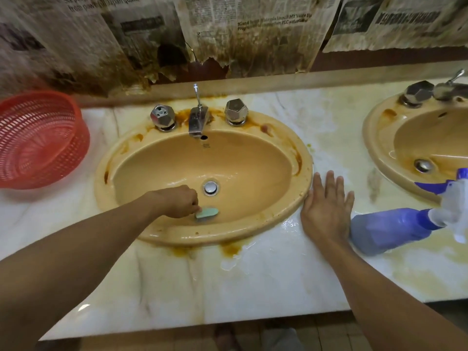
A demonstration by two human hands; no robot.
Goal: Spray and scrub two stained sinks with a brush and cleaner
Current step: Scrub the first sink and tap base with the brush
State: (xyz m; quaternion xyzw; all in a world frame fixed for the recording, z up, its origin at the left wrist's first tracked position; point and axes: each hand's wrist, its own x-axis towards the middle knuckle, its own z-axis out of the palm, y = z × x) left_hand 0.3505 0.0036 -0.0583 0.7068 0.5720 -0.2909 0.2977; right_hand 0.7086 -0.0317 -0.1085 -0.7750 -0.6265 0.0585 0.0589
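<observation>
A tan oval sink (301, 153) with brown rust stains along its rim sits in the marble counter. Inside its bowl, near the front, my left hand (177, 201) grips a small pale-green brush (207, 213), bristles down on the basin just left of the chrome drain (210, 187). My right hand (326, 206) lies flat, fingers straight, on the wet counter beside the sink's right rim. A purple spray bottle (390, 229) with a white trigger head lies on its side just right of that hand. A second tan sink (374, 138) is cut off at the right edge.
A red plastic mesh basket (38, 138) stands on the counter at the left. A chrome faucet (197, 120) and two faceted knobs sit behind the bowl. Stained newspaper covers the wall behind. Puddles and yellow stains mark the marble counter (253, 279).
</observation>
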